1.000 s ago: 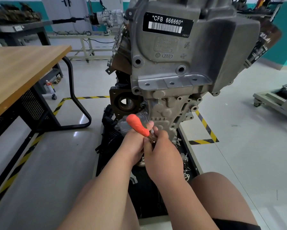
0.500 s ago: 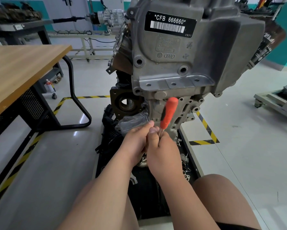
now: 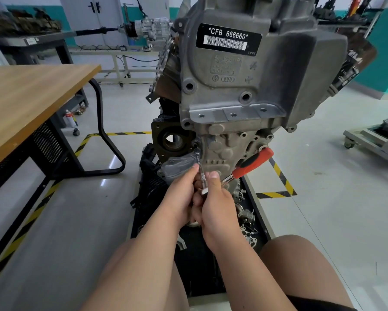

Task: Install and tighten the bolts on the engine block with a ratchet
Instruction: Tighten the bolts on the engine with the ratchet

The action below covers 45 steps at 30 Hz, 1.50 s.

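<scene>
Both hands meet low in front of the engine block [image 3: 244, 97], just below its ribbed lower cover. The left hand [image 3: 179, 196] pinches the extension bar [image 3: 199, 161] with its fingertips partway along its length, and the right hand [image 3: 220, 212] is curled round the head end of the ratchet [image 3: 249, 164], thumb raised beside the bar. From the hands the bar runs up and slightly left to a socket [image 3: 196, 151] seated at a hole on the left edge of that cover, beside the block's round dark opening; the bolt is hidden inside the socket, so how far it is threaded cannot be told. The ratchet's handle lies crosswise to the bar, pointing up and right toward the cover's right edge, so the bar is the turning axis and the handle the lever. The left hand is nearer the socket, the right nearer the handle; the next swing likely falls to the right hand while the left steadies the bar in line with the hole. The ratchet has a slim chrome neck and an orange grip with a black inlay; the bar is knurled steel. Loose metal fittings [image 3: 247, 217] lie in a black tray [image 3: 202, 270] at the block's foot.
</scene>
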Each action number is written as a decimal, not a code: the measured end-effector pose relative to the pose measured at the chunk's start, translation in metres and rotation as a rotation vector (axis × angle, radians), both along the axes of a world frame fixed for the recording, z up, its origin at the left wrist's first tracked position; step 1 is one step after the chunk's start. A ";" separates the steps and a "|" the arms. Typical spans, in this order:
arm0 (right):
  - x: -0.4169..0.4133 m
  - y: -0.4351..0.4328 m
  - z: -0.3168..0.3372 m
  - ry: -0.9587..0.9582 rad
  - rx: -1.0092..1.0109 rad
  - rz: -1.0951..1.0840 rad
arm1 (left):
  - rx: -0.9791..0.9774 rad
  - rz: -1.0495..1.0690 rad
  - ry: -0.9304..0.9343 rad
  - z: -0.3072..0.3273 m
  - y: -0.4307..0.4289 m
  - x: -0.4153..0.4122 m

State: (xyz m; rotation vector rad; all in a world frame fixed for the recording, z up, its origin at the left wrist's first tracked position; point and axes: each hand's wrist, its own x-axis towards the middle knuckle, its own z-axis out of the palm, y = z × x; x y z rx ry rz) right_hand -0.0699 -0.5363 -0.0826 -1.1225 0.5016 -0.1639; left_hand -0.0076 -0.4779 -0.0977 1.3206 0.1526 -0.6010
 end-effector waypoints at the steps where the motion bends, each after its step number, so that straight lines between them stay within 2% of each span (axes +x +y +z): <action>1: 0.001 0.000 0.000 -0.004 0.017 -0.005 | -0.018 0.006 0.045 -0.001 0.001 0.000; 5: 0.002 0.001 -0.001 -0.005 0.047 0.000 | -0.120 0.096 0.183 -0.002 0.007 -0.002; 7: 0.001 -0.001 -0.002 -0.015 -0.002 0.007 | -0.184 0.179 0.253 -0.005 0.009 -0.001; 8: 0.001 -0.002 -0.002 -0.012 -0.117 0.003 | -0.234 0.225 0.298 -0.006 0.009 0.000; 9: 0.001 -0.005 -0.003 0.005 -0.333 0.007 | -0.269 0.264 0.338 -0.008 0.009 0.001; 11: 0.000 -0.012 -0.007 0.075 -0.897 0.054 | -0.282 0.277 0.362 -0.010 0.009 0.002; 12: 0.000 -0.015 -0.009 0.113 -1.102 0.074 | -0.274 0.264 0.355 -0.011 0.009 0.003; 13: 0.000 -0.016 -0.009 0.142 -1.209 0.089 | -0.268 0.244 0.338 -0.011 0.009 0.003; 15: -0.001 -0.016 -0.009 0.174 -1.261 0.103 | -0.293 0.204 0.308 -0.010 0.009 0.001; 20: 0.005 -0.021 -0.005 0.171 -1.189 0.068 | -0.364 0.262 0.427 -0.014 0.003 0.002; 23: 0.011 -0.022 0.002 0.145 -1.099 0.072 | -0.384 0.237 0.404 -0.013 0.001 0.001; 28: 0.020 -0.019 0.012 0.078 -0.902 0.095 | -0.545 0.286 0.428 -0.014 0.001 0.004; 35: 0.016 -0.014 0.004 0.046 -0.702 0.066 | -0.504 0.183 0.303 -0.013 0.002 -0.001; 38: 0.015 -0.012 0.002 0.013 -0.486 0.065 | -0.478 0.158 0.276 -0.014 0.004 -0.002; 42: 0.014 -0.012 0.004 -0.096 -0.019 0.096 | -0.365 0.160 0.248 -0.010 0.004 -0.006; 45: 0.012 -0.012 0.007 -0.103 0.051 0.120 | -0.342 0.185 0.246 -0.011 0.004 -0.006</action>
